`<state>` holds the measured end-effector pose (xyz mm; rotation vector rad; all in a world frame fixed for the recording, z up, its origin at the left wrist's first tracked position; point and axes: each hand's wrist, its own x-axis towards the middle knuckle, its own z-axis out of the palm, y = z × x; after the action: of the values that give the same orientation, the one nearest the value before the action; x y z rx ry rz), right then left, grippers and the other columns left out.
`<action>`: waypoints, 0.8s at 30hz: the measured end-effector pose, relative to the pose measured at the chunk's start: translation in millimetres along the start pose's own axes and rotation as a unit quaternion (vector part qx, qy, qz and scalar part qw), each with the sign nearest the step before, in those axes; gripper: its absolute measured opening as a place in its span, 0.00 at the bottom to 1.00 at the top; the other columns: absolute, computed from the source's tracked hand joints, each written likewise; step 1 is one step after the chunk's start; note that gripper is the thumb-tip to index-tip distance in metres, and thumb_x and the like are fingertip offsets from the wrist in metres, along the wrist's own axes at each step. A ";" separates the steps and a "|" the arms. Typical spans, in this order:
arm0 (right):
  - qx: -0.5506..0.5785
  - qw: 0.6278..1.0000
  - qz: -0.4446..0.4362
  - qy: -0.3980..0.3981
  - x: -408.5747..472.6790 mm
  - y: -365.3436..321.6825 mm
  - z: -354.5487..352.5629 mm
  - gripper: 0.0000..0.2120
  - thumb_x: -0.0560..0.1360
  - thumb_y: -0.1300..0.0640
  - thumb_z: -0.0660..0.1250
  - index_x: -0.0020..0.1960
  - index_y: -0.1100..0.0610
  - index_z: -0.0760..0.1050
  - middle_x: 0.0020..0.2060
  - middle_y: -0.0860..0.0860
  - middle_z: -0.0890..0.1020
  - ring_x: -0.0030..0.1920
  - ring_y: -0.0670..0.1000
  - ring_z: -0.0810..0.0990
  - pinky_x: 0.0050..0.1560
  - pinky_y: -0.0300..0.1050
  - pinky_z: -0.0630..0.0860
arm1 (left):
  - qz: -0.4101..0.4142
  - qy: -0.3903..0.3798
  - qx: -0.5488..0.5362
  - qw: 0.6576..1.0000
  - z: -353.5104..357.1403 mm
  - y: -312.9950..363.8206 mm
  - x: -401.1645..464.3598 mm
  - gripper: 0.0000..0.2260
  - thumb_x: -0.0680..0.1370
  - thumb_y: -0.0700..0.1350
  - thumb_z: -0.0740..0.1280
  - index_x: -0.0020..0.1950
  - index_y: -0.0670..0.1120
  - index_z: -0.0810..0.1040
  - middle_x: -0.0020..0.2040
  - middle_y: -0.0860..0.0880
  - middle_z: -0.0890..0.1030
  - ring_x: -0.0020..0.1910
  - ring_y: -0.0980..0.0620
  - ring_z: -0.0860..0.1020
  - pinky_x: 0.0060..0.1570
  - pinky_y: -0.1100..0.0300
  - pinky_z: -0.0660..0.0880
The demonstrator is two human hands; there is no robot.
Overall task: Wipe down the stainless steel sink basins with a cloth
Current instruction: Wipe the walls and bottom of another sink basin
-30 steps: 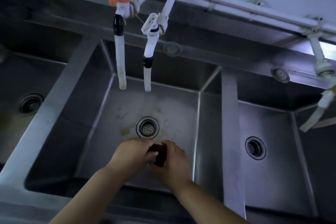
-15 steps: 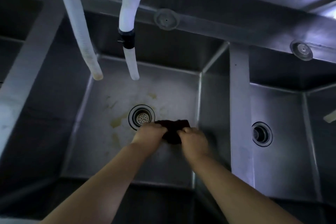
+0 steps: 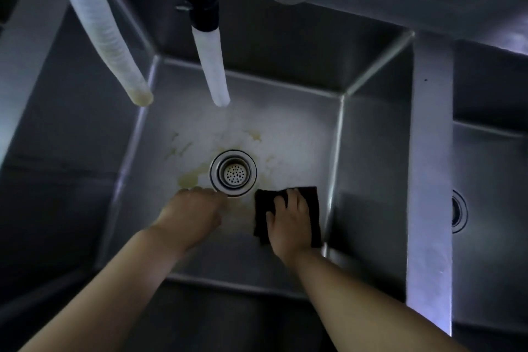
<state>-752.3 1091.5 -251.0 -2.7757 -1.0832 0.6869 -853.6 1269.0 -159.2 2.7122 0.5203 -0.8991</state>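
Dark cloth (image 3: 288,214) flat at drain's (image 3: 233,173) four o'clock, under flat-fingered right hand (image 3: 290,221); left hand (image 3: 191,217) empty (fingers hidden). Yellow-stained basin floor (image 3: 300,146), dim.

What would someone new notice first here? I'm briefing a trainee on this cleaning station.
First, the right hand pressing a dark cloth flat on the basin floor, right of the round drain strainer, with the left hand resting by the strainer's left edge. Next, two white hoses hanging over the basin; water seems to run from the right one. Yellowish stains ring the drain.
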 end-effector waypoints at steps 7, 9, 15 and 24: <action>0.005 0.993 0.046 0.106 101.7 9.2 0.6 0.17 0.76 0.51 0.63 0.58 0.62 0.71 0.69 0.63 0.65 0.73 0.63 0.56 0.74 0.58 0.40 | -0.014 0.070 -0.103 0.992 17.0 -18.7 4.8 0.16 0.77 0.52 0.61 0.64 0.53 0.71 0.56 0.52 0.78 0.56 0.49 0.76 0.53 0.56 0.74; -0.011 0.992 0.029 0.122 133.3 15.7 -8.2 0.18 0.76 0.50 0.62 0.59 0.62 0.70 0.69 0.62 0.65 0.73 0.62 0.56 0.74 0.57 0.40 | -0.009 0.078 -0.111 0.991 19.1 -21.5 8.7 0.17 0.77 0.52 0.62 0.65 0.53 0.70 0.56 0.52 0.78 0.55 0.49 0.76 0.53 0.55 0.75; -0.071 0.984 -0.041 0.156 213.5 39.5 -36.2 0.17 0.78 0.48 0.59 0.60 0.60 0.68 0.69 0.60 0.64 0.71 0.61 0.57 0.75 0.53 0.42 | -0.004 0.120 -0.086 0.989 20.9 -29.1 19.7 0.18 0.76 0.55 0.62 0.65 0.54 0.68 0.56 0.54 0.78 0.55 0.50 0.76 0.52 0.54 0.75; -0.071 0.976 0.014 0.205 197.5 40.5 -29.4 0.20 0.76 0.47 0.60 0.64 0.58 0.69 0.73 0.62 0.59 0.75 0.61 0.51 0.73 0.61 0.38 | -0.007 0.130 -0.090 0.987 19.0 -34.7 17.4 0.18 0.77 0.54 0.60 0.66 0.53 0.68 0.55 0.52 0.78 0.54 0.48 0.76 0.51 0.52 0.76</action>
<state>-586.0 1194.2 -308.7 -2.8675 -1.0385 0.0263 -864.6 1298.8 -188.5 2.6732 0.6376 -0.4748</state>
